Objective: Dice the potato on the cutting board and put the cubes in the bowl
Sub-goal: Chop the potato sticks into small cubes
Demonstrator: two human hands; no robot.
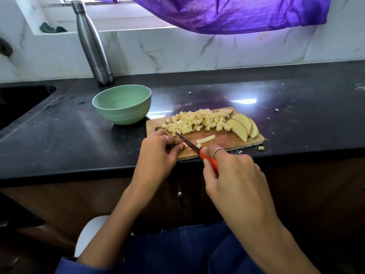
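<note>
A wooden cutting board [225, 140] lies on the black counter. A heap of potato cubes [197, 120] covers its far side, and potato slices [244, 126] lean at its right end. A potato stick [206, 139] lies mid-board. My right hand [233, 175] grips the red handle of a knife [189, 143], whose blade points left across the board. My left hand [158, 150] pinches a small potato piece [185, 144] at the blade, at the board's near left corner. A green bowl [122, 104], nothing visible inside, stands left of the board.
A steel bottle [92, 44] stands against the marble wall behind the bowl. A sink [17, 101] opens at the far left. Stray potato bits [261, 148] lie on the counter right of the board. A purple cloth [237, 12] hangs above.
</note>
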